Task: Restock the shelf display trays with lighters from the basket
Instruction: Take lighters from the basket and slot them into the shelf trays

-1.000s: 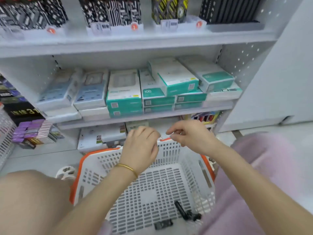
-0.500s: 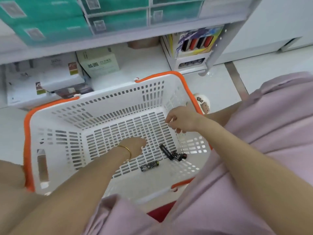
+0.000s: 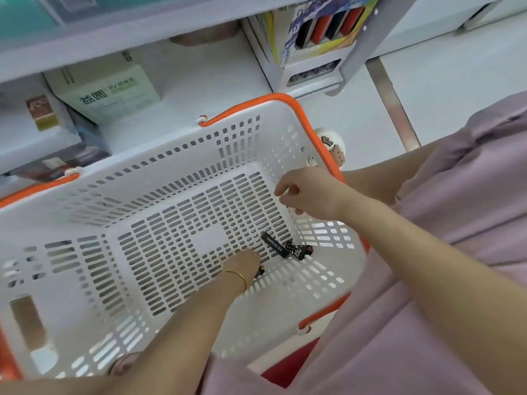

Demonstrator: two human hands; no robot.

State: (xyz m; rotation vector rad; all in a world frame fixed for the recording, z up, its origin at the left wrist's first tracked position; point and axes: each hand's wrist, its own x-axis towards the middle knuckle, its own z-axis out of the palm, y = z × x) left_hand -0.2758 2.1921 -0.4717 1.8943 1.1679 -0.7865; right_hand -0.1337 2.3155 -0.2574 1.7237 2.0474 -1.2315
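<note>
Three lighters are all that the basket (image 3: 171,166) shows, so I judge the restocking nearly done: what is left is to lift these out and set them in the shelf trays.

The fingers of the left hand (image 3: 242,262) reach down to the basket floor. They point away from the camera, hidden behind the back of the hand, so I cannot tell whether they pinch or only touch. A dark patterned piece (image 3: 260,271) pokes out from under them, probably the third lighter, though most of it is covered.

Just past those fingertips, toward the right hand, a plain black lighter (image 3: 275,246) with small white print lies flat on the slots. Right beside its near end lies a speckled lighter (image 3: 299,250), black with white flecks and a reddish tip.

The right hand (image 3: 308,195) hovers above these two, its fingers loosely curled, with nothing seen in them.

Well beyond both hands, on the bottom shelf, a colourful display tray (image 3: 322,27) holds black and red lighters upright in a row; how many places remain free is too blurred to say
</note>
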